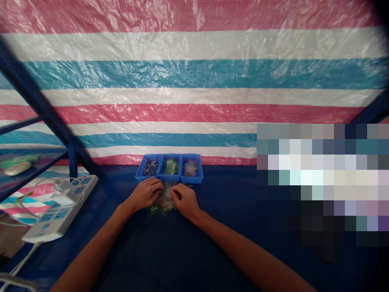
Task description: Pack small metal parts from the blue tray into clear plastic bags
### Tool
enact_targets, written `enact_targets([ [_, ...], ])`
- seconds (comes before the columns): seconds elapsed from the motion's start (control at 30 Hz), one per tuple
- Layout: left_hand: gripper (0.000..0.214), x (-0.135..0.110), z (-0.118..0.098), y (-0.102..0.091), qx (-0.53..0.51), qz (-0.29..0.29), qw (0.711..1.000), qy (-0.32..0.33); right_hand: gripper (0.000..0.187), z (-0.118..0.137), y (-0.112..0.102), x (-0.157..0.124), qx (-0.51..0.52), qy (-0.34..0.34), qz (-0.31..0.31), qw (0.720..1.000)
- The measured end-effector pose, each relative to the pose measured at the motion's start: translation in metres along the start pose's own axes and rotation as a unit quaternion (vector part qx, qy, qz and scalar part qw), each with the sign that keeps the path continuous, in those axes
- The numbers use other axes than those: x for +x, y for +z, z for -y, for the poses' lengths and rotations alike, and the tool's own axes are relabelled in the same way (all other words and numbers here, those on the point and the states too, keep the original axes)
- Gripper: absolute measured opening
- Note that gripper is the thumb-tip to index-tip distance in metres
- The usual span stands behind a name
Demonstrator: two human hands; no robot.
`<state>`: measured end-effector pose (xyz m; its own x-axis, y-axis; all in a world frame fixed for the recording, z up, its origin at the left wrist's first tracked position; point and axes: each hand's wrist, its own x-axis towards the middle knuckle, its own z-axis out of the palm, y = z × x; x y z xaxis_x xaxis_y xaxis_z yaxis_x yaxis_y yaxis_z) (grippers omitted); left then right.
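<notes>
Both my hands are close together over a small pile of clear plastic bags [167,202] on the dark blue table, in front of three blue bins. My left hand [147,192] is at the pile's left side, fingers curled and thumb pressed toward them. From the right, my right hand [186,199] pinches at the upper part of the pile with thumb and forefinger. What lies between the fingertips is too small to make out. Small metal pieces fill the left bin [139,177], greenish bags the middle bin [170,177], and clear pale bags the right bin [191,179].
A white power strip [65,215] with a plugged-in adapter and cables lies along the table's left edge. Blue metal frame bars [72,158] stand at the left. Behind the bins hangs a striped plastic sheet [182,73]. A pixelated area covers the right side.
</notes>
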<state>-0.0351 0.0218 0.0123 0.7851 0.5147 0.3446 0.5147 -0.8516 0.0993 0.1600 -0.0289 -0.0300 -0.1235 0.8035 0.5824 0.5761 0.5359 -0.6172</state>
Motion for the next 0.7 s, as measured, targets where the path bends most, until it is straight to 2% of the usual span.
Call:
enact_targets([
  [0.7,0.017,-0.0004,0.0003,0.0044,0.008,0.023,0.999,-0.032,0.016,0.0,0.0006,0.0002,0.008,-0.005,0.003,1.0],
])
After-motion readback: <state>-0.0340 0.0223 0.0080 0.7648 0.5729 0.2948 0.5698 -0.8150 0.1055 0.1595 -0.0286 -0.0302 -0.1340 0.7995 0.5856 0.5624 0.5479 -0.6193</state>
